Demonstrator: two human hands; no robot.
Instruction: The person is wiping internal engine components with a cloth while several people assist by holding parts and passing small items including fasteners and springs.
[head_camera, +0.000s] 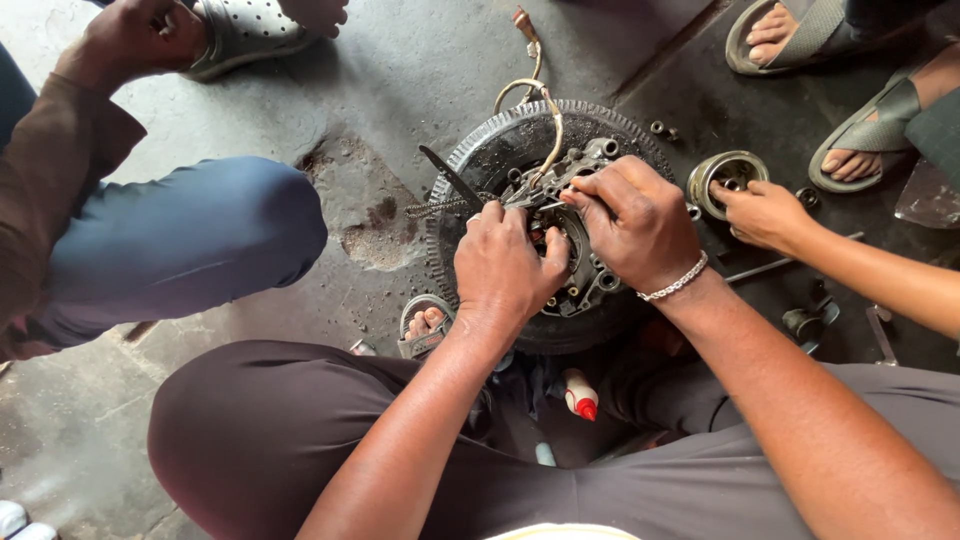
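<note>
Both hands (570, 245) atop wheel hub (585, 285)

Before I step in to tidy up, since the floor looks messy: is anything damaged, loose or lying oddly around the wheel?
Yes. The concrete floor is broken into a crumbly pit just left of the small tyre. Loose bolts lie scattered near its upper right, and a red-capped bottle lies tipped between the person's legs. Both hands cover the brake plate, hiding its centre.

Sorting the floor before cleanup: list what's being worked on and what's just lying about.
In use:
left hand
right hand
metal plate assembly
small tyre
cable

Lying about:
small bottle with red cap
metal ring part, touched by another person's hand
loose bolts
</note>
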